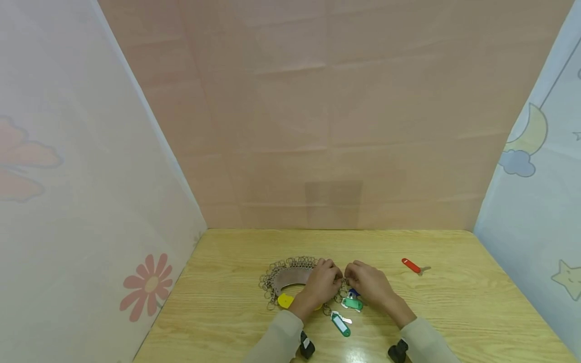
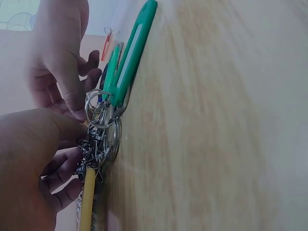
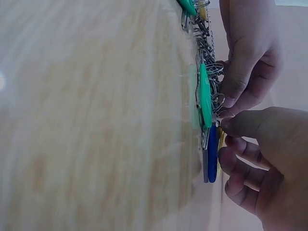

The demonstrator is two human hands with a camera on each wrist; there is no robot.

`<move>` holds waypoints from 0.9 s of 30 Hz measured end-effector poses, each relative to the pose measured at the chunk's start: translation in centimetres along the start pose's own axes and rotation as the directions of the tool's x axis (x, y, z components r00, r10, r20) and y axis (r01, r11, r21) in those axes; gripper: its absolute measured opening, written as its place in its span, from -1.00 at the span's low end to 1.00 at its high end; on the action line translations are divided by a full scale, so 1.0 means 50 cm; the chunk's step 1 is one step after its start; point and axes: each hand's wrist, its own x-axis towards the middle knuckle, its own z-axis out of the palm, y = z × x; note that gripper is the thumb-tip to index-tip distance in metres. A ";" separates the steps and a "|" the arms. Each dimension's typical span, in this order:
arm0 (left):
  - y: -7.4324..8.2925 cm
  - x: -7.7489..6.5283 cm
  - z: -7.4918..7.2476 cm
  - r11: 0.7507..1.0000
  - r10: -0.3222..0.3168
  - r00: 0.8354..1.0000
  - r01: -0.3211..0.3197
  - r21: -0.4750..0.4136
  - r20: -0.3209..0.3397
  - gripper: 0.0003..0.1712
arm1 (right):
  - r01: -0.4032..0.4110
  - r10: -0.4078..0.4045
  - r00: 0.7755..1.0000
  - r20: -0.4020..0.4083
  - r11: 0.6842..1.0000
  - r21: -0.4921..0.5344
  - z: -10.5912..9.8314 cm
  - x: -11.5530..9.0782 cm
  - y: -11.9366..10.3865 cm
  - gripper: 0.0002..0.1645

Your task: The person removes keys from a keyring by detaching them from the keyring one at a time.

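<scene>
A curved metal key holder with a fringe of small rings and yellow end pieces lies flat on the table. My left hand rests over its right part and pinches a small metal ring at the edge. Close beside it, my right hand pinches a thin key ring between thumb and fingertips. Under the right fingers lie a blue key tag and a green key tag; something yellow shows partly behind the blue one. Another green tag with a key lies nearer me.
Farther right on the wood-grain table lies a red key tag with its key. Patterned white sheets stand at both sides, a plain pinkish-brown sheet at the back.
</scene>
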 end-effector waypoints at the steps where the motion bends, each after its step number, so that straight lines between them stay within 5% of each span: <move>1: 0.000 0.000 0.000 1.000 0.002 1.000 -0.002 -0.002 -0.003 -0.92 | -0.007 0.007 1.000 -0.004 1.000 0.000 0.000 0.000 -0.001 -0.88; 20: -0.009 0.000 -0.004 0.990 -0.024 0.998 0.016 -0.143 -0.055 -0.94 | 0.014 -0.014 0.997 -0.080 1.000 0.007 -0.015 0.003 -0.012 -0.85; 27: -0.015 -0.002 -0.010 0.951 -0.066 0.997 0.051 -0.306 -0.040 -0.89 | 0.000 0.001 0.996 -0.085 1.000 0.013 -0.020 0.001 -0.017 -0.84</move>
